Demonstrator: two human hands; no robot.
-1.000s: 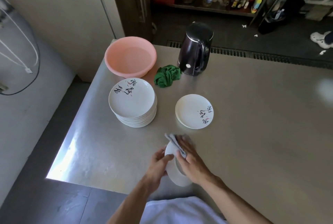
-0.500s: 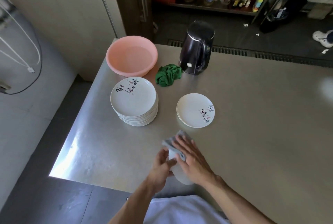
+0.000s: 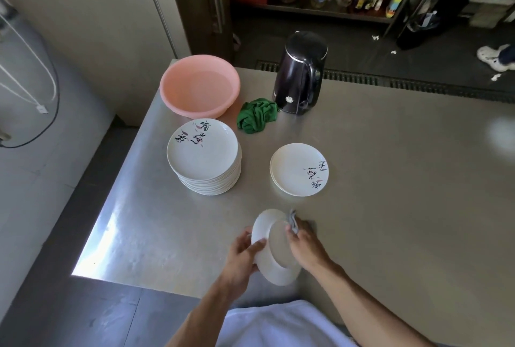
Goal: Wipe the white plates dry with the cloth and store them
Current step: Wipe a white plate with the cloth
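1. The held plate (image 3: 274,249) is tilted up on edge with its underside facing the camera. Its oval runs far-left to near-right, above the worktop (image 3: 390,179), nearer than the tall stack (image 3: 203,151).
2. The left hand (image 3: 241,259) closes its grip round the plate's left rim. The right hand (image 3: 306,249) presses a bunched grey cloth (image 3: 292,222) to the far rim.
3. The short stack (image 3: 299,169) lies right of the tall stack.

A white plate (image 3: 276,256) is held tilted above the steel table (image 3: 390,179), gripped at its left rim by the left hand (image 3: 241,260). A grey cloth (image 3: 292,219) is pinched against its far right rim by the right hand (image 3: 306,249). Further back, a tall plate stack (image 3: 204,157) is seen left of a short stack (image 3: 298,169), and behind them a pink basin (image 3: 199,86), a crumpled green rag (image 3: 257,118) and a black kettle (image 3: 299,73) are set
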